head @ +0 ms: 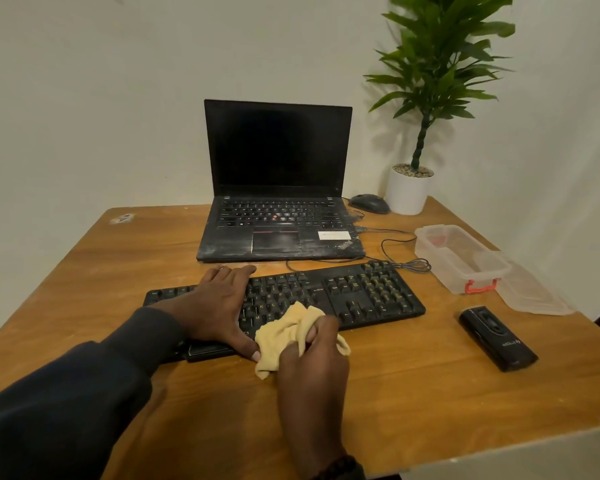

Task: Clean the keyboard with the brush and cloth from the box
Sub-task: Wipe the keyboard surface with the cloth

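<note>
Left hand (222, 306) flat; right hand (314, 355) curled, gripping.

keyboard (326, 299) before laptop (278, 181) | box (461, 258) right of keyboard | cloth (291, 336) on keyboard's near edge

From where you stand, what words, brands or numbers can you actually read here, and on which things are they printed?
"ThinkPad": on the palm rest corner of the open black laptop, upside down from here.
Letters such as "K" and "M": on keys of the flat black desktop keyboard; most legends are too small to read.
White sticker on the laptop: print too blurred.
Small black rectangular device on the wooden table: pale logo, unreadable.
</note>
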`<move>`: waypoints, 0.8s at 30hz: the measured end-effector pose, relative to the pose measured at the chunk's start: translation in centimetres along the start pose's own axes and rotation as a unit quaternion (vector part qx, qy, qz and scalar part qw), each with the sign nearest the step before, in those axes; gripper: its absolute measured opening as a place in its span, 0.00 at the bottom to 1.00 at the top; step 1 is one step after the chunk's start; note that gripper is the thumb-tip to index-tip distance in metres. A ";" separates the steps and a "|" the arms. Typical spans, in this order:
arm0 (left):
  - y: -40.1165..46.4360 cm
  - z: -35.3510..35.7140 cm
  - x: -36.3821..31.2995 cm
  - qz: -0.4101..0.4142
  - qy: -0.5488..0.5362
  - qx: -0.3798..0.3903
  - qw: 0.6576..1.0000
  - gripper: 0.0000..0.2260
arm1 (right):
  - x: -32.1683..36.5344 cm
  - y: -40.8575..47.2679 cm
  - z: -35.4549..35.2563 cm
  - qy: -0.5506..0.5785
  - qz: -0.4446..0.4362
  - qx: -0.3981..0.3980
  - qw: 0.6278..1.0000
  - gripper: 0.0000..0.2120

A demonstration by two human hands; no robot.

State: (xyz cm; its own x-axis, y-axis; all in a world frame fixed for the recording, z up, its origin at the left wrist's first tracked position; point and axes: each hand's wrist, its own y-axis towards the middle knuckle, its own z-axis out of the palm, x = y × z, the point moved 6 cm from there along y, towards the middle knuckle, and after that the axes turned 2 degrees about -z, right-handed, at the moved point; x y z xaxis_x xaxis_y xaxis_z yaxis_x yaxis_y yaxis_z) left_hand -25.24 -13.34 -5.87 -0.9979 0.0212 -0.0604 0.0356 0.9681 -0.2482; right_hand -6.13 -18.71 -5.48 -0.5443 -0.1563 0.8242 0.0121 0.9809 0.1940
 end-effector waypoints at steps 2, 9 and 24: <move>0.0 -0.1 -0.1 -0.003 0.003 0.003 1.000 0.72 | -0.6 0.2 -0.1 0.073 0.021 0.023 0.997 0.10; -0.4 -0.6 0.1 0.000 -0.039 0.017 0.999 0.73 | -1.1 2.2 -2.6 0.447 0.194 0.127 0.864 0.10; -9.9 1.3 9.8 -0.282 -0.430 -0.278 0.811 0.16 | -2.3 1.7 -2.0 0.037 0.097 0.041 0.994 0.23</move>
State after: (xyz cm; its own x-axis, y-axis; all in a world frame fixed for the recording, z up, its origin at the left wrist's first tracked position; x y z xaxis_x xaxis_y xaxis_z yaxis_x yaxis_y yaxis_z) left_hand -35.29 -23.03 -5.27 -0.4316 -0.4149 -0.8010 -0.6823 0.7310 -0.0109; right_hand -3.20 -16.94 -5.95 -0.4759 0.0326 0.8789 0.0413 0.9990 -0.0147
